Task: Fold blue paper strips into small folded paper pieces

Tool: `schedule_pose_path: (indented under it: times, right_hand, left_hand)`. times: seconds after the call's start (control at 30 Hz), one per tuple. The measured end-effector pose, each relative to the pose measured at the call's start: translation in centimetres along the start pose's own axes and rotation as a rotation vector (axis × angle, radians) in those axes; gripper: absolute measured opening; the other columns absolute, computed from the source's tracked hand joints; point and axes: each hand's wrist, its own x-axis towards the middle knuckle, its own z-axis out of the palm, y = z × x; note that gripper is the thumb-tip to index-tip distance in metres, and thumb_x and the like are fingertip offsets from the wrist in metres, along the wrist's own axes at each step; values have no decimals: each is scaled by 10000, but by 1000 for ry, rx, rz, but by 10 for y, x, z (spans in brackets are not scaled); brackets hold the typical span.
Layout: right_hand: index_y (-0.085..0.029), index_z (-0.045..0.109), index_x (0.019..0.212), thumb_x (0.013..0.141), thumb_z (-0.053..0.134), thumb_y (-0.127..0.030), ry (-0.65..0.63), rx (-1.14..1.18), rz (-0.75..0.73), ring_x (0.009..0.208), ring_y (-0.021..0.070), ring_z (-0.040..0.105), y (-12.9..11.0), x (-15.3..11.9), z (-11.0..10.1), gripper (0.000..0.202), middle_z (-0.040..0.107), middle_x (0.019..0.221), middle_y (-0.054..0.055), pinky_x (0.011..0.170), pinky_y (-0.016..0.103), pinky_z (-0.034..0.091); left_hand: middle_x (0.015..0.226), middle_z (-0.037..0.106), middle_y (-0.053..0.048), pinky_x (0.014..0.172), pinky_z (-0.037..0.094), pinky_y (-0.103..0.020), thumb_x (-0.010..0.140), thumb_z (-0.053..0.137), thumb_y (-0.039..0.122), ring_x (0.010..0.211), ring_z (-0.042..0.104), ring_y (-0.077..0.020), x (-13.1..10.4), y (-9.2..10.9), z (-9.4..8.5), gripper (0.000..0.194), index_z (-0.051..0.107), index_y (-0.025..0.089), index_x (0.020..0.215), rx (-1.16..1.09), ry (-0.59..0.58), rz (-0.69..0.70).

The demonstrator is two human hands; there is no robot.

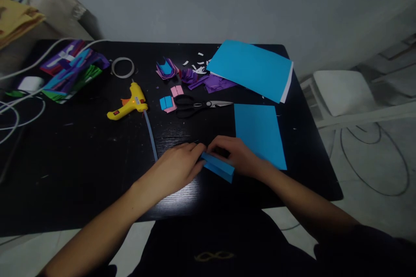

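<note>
A folded strip of blue paper [218, 166] is held just above the black table near its front edge. My left hand [182, 164] grips the strip's left end, fingers closed on it. My right hand [232, 153] is curled over its far side, with fingertips close to the left hand's. Creases run along the strip's length, and its right end stands slightly apart in layers. Just right of my right hand lies a flat blue sheet [260, 134]. Black-handled scissors [204, 104] rest beyond the hands, beside small blue and pink folded pieces [168, 102].
A yellow glue gun [130, 103] lies left with a glue stick or cord [150, 134] below it. A tape roll [122, 68], purple folded paper [189, 75], larger blue sheets [250, 69] and white scraps [199, 69] lie farther back. Colourful paper and white cables [35, 95] occupy the left.
</note>
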Motion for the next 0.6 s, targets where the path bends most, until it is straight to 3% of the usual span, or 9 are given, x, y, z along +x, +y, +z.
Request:
schedule_pose_path:
  times: [0.6]
  right_hand:
    - [-187, 709, 993, 984, 697, -179, 5, 10, -9, 765, 142, 631, 1, 1, 1, 17, 693, 944, 31, 704, 276, 514]
  left_hand:
    - [943, 680, -62, 779, 571, -406, 1064, 510, 248, 889, 694, -258, 0, -4, 3, 103, 589, 184, 1078, -16, 33, 29]
